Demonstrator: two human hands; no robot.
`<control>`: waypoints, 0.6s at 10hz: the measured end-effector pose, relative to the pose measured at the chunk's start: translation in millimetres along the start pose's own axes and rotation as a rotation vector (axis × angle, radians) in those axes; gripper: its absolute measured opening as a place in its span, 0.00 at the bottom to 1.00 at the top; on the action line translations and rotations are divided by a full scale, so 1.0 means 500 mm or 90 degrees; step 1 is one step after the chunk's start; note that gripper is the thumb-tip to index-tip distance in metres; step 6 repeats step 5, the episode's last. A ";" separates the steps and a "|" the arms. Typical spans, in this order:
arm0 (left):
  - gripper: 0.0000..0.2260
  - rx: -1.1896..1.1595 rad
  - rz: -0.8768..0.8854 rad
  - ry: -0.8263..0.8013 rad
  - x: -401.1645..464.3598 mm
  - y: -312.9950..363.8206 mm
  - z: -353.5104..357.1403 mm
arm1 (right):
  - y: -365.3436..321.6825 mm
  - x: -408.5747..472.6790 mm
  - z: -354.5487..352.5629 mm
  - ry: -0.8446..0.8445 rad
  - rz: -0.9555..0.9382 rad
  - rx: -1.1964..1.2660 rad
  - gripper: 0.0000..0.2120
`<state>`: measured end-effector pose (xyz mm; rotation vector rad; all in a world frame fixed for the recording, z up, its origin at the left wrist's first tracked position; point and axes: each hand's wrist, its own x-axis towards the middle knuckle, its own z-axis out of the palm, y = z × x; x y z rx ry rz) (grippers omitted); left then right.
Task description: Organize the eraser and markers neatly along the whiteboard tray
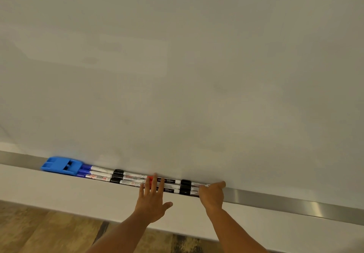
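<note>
Head view. The blue eraser point(61, 166) sits in the whiteboard tray point(275, 198), against the board, at the far left end of the row; I take it as the landmark. To the right of the eraser, touching it, lie the blue-capped markers point(92, 173), stacked three deep. Next along are the black-capped markers point(126, 177), then the red-capped markers point(150, 181), then further black-capped ones, all end to end and parallel to the tray's length.

The left hand point(152, 201) lies flat, fingers spread, its grip wide and holding nothing; the fingertips point(155, 175) press on the red-capped markers, apparently to keep the stack from rolling or riding up. The right hand point(212, 193) is at the row's far end from the eraser, its grip narrow with fingers curled against the marker ends, seemingly holding nothing.

Judgement: the row is being squared up lengthways towards the eraser. The task appears nearly complete.
</note>
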<state>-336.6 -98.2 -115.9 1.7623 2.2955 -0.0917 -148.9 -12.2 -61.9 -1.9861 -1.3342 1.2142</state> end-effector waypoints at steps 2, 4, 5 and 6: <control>0.35 -0.021 0.042 0.064 -0.012 0.016 -0.040 | 0.001 -0.011 -0.014 0.022 -0.031 -0.005 0.40; 0.23 -0.024 0.108 0.162 -0.023 0.047 -0.081 | 0.011 -0.032 -0.048 0.040 -0.145 -0.104 0.37; 0.21 -0.045 0.132 0.185 -0.026 0.068 -0.089 | 0.022 -0.048 -0.080 0.057 -0.228 -0.195 0.37; 0.21 -0.045 0.132 0.185 -0.026 0.068 -0.089 | 0.022 -0.048 -0.080 0.057 -0.228 -0.195 0.37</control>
